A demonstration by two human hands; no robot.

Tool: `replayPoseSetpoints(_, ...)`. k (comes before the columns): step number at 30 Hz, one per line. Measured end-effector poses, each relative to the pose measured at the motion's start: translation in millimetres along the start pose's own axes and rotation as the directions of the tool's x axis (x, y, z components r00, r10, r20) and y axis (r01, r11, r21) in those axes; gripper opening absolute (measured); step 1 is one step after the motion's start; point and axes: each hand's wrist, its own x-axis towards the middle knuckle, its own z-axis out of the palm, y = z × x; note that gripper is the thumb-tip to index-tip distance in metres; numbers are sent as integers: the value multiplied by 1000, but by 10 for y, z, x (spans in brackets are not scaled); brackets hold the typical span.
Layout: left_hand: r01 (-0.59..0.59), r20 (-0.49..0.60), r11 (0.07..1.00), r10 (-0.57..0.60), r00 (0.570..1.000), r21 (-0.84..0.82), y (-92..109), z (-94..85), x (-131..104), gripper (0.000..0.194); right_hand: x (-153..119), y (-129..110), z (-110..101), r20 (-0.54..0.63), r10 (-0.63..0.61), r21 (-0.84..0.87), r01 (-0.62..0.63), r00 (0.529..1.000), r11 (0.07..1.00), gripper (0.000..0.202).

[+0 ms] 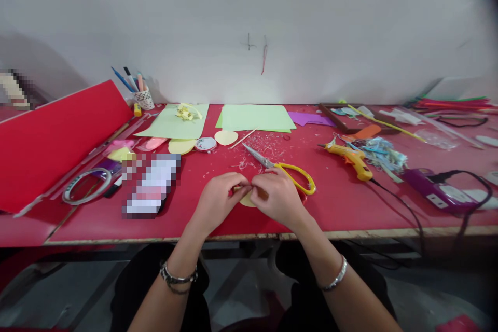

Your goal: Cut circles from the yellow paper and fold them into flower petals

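Observation:
My left hand (222, 196) and my right hand (278, 195) meet low over the table's front part, fingertips pinched together. Between them shows a pale yellow piece of paper (246, 200) with a rounded lower edge; both hands grip it, and the fingers cover its upper part. Just beyond my right hand lies a pair of scissors (267, 162) with yellow handles, its blades pointing away to the left. A cream paper disc (226, 137) and a thin pale stick (243, 138) rest farther back.
On the left are a phone (152, 187), a tape roll (87, 185) and a red board (58, 140). Green paper sheets (257, 116) lie at the back. A yellow glue gun (350, 160) with its cord and a purple power strip (439, 192) occupy the right. Scraps litter the middle.

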Motion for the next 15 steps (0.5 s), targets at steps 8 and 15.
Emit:
replayPoseSetpoints(8,38,-29,994,-41,999,-102,8,-162,-29,19,14,114,-85,-90,-20,-88,12,996,996,18)
replayPoseSetpoints(15,81,-90,993,-88,992,-81,-55,-363,-96,19,-17,225,-224,-176,98,28,-95,979,995,18)
